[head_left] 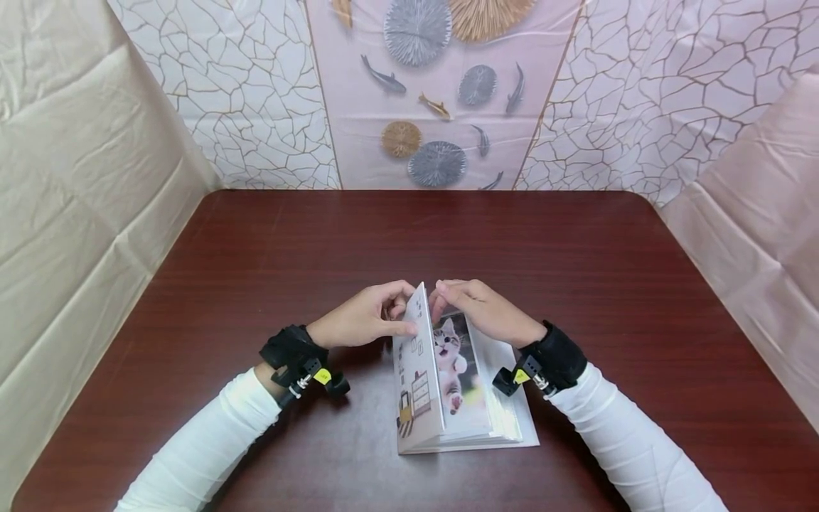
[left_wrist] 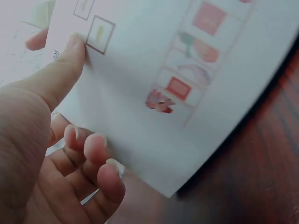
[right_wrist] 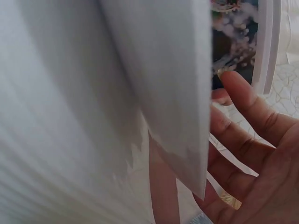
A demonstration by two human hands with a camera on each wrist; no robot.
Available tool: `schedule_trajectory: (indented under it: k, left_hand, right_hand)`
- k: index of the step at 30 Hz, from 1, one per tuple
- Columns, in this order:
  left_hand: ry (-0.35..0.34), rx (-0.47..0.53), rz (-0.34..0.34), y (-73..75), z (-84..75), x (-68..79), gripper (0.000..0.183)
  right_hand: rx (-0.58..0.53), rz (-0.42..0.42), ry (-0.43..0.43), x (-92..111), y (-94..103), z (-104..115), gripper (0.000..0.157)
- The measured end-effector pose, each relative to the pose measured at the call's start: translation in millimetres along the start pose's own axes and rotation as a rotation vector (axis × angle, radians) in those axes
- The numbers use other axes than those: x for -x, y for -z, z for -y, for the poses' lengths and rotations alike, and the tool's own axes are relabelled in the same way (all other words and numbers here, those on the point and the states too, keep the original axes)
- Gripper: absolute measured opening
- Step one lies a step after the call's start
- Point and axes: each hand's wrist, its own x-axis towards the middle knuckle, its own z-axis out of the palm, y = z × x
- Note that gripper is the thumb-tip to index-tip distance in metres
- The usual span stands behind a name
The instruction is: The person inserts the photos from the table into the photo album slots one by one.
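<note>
A photo album (head_left: 466, 435) lies on the table, its front cover (head_left: 416, 370) raised and leaning, printed with small drawings. Inside, a kitten photo (head_left: 451, 366) shows in a clear sleeve. My left hand (head_left: 370, 315) grips the upper part of the cover, thumb on the printed face and some fingers round behind it. To the right, my right hand (head_left: 483, 307) reaches over the top of the open pages with loosely bent fingers. In the right wrist view its thumb (right_wrist: 238, 88) overlaps a dark photo (right_wrist: 233, 42), while white pages (right_wrist: 163, 70) hide some fingertips.
The album rests on a dark red-brown wooden table (head_left: 307, 235). A patterned cloth (head_left: 256, 92) hangs behind the far edge, and pale cloth (head_left: 83, 178) stands on both sides. Each wrist carries a black strap with a small camera.
</note>
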Motion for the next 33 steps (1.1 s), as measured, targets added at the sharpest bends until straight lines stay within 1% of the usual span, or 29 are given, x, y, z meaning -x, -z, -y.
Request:
schedule_trajectory:
  k: [2, 4, 9, 13, 17, 20, 23, 27, 29, 33]
  left_hand:
    - [0.005, -0.013, 0.004, -2.9, 2.0, 0.0, 0.036]
    - [0.019, -0.03, 0.007, -6.6, 12.9, -1.6, 0.039]
    - [0.056, -0.09, 0.022, -11.3, 17.9, -2.2, 0.042]
    - [0.098, -0.161, 0.038, -13.5, 20.2, -1.6, 0.042]
    - [0.14, -0.239, 0.04, -13.6, 21.9, 0.2, 0.041]
    - [0.163, -0.265, 0.029, -13.1, 22.3, 1.4, 0.043]
    - [0.19, -0.284, 0.023, -12.7, 23.2, 2.2, 0.045]
    - [0.222, -0.285, 0.036, -12.5, 23.7, 2.0, 0.042]
    - [0.23, -0.271, 0.049, -12.6, 23.8, 1.3, 0.042]
    - [0.266, -0.228, 0.075, -12.6, 23.7, 1.5, 0.043]
  right_hand:
    - [-0.002, 0.006, -0.013, 2, 1.3, 1, 0.042]
    - [0.022, 0.014, -0.027, 3, 3.1, 2, 0.036]
    - [0.079, 0.059, -0.069, 4, 11.0, -1, 0.028]
    - [0.115, 0.107, -0.132, 7, 20.9, -5, 0.02]
    - [0.148, 0.154, -0.186, 9, 29.0, -8, 0.023]
    - [0.153, 0.18, -0.218, 11, 33.7, -10, 0.027]
    - [0.187, 0.198, -0.238, 14, 37.7, -10, 0.033]
    - [0.259, 0.205, -0.249, 17, 41.1, -12, 0.038]
    - [0.294, 0.199, -0.249, 18, 41.6, -14, 0.038]
    - [0.344, 0.195, -0.252, 16, 39.7, -17, 0.037]
